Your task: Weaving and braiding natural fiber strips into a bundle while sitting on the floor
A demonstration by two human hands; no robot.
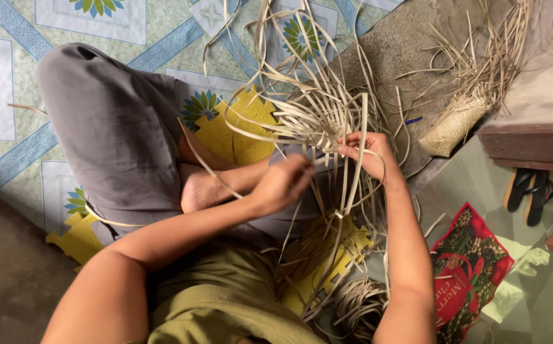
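Left hand (284,183): blurred, fingers curled shut, apparently pinching pale strips (318,114); exact hold hard to make out. Right hand (367,153): closed around the same strips at the woven knot above the lap. Strip ends fan past the yellow foam mat (238,130) and patterned floor covering (91,19). Coiled strips (359,304) partly cut off at the bottom edge. Small woven basket (453,125) lies well apart, beside a step (531,137). Sandals (529,191) and red printed bag (471,274) near the right edge.

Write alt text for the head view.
Seen from above, a seated person's left hand and right hand grip pale flat strips fanning out from a half-woven piece. A finished woven pouch lies further right, near black sandals.
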